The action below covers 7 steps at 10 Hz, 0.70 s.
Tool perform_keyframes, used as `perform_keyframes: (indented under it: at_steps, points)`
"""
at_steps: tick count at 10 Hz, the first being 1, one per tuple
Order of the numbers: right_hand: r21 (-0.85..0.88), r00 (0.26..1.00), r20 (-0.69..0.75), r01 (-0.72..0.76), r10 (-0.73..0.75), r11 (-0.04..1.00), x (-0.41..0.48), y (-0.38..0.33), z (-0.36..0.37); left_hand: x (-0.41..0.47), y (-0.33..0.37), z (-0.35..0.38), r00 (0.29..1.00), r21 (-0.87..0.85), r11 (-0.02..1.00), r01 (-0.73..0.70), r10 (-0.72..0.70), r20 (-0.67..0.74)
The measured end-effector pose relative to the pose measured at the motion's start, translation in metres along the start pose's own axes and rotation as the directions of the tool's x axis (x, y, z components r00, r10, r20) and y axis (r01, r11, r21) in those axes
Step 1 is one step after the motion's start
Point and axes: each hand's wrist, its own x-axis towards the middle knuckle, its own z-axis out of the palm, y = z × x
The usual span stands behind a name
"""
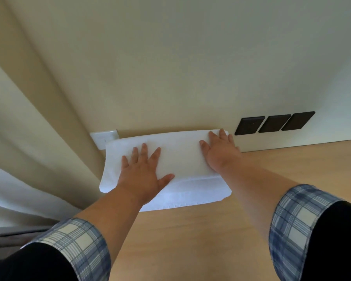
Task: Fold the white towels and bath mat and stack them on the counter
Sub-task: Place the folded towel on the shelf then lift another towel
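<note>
White folded towel (180,157) tops small stack at back of wooden counter (211,230), against wall (170,67), second folded layer (190,196) showing beneath. Left hand (143,175) flat on left half, fingers splayed wide; right hand (219,151) flat on right end, fingers straight. Both press, grip nothing. To finish well: smooth outward from centre, square edges with layer below, keep stack off white switch plate (104,136). Black outlets (274,123) well right, curtain (39,128) left.

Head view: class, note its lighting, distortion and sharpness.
In the head view the light is soft and even, with no glare; the white towel is washed out, little weave showing; wide-angle distortion tilts the black wall plates and the counter back edge; outlines look slightly soft.
</note>
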Motion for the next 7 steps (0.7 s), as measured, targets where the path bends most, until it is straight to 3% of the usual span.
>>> perform_keyframes:
  at_steps: [1,2,3,4,5,6,7]
  points:
    - [-0.069,0.97,-0.149,0.184,-0.193,0.98,-0.017,0.0,0.003,-0.008,0.0,0.008,0.95,0.18,0.941,-0.287,0.304,-0.071]
    - [-0.086,0.885,-0.092,0.449,-0.456,0.889,-0.044,-0.009,0.018,-0.013,-0.004,0.016,0.961,0.203,0.949,-0.242,0.264,-0.088]
    - [-0.175,0.889,0.013,0.454,-0.459,0.874,-0.054,-0.002,0.029,-0.023,-0.01,0.021,0.976,0.15,0.974,-0.169,0.187,-0.113]
    - [-0.147,0.967,-0.006,0.251,-0.255,0.957,-0.052,0.027,0.024,-0.032,-0.009,0.021,0.991,0.174,0.978,-0.115,0.125,-0.051]
    - [0.048,0.996,0.028,0.082,-0.083,0.996,-0.052,0.056,0.019,-0.037,0.004,0.015,0.997,0.171,0.983,-0.059,0.066,-0.035]
    - [0.253,0.996,0.09,-0.006,-0.017,0.967,-0.061,0.076,0.016,-0.044,0.023,0.012,0.999,0.143,0.989,-0.03,0.034,-0.025]
    - [0.262,0.997,0.039,0.06,-0.073,0.963,-0.075,0.087,0.007,-0.053,0.042,0.005,0.999,0.157,0.986,-0.048,0.045,0.019]
